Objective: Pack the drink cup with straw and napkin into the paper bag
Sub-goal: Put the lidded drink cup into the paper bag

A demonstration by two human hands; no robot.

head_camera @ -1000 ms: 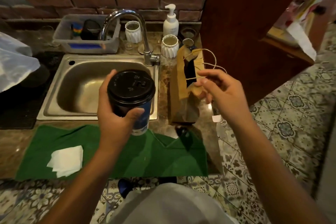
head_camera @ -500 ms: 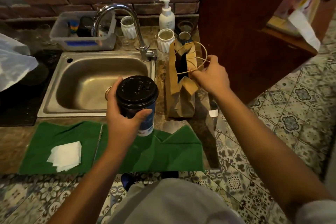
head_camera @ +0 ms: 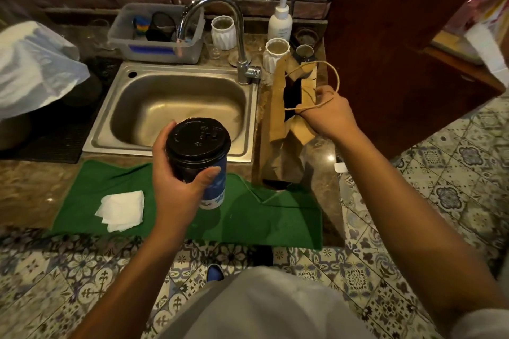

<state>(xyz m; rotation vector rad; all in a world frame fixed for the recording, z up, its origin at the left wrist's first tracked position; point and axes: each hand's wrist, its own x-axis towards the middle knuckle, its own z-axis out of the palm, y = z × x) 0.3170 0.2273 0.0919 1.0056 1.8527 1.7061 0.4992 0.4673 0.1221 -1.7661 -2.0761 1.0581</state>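
My left hand (head_camera: pixel 179 184) grips a blue paper drink cup (head_camera: pixel 202 162) with a black lid, held upright above the green cloth (head_camera: pixel 248 215) just in front of the sink. A brown paper bag (head_camera: pixel 278 124) stands upright on the counter right of the sink, its mouth open. My right hand (head_camera: pixel 327 113) holds the bag's near rim and twine handle, keeping the mouth apart. A folded white napkin (head_camera: pixel 121 210) lies on the left part of the green cloth. No straw is visible.
A steel sink (head_camera: pixel 176 107) with a tall tap (head_camera: pixel 220 25) fills the counter's middle. Behind it sit a plastic tub (head_camera: pixel 157 36), two white ribbed cups (head_camera: pixel 223 31), and a soap pump bottle (head_camera: pixel 281 19). A dark wooden panel (head_camera: pixel 399 36) stands right of the bag.
My right hand moved from the loose twine handles onto the bag's rim and holds it open. The cup in my left hand shifted slightly toward the bag.
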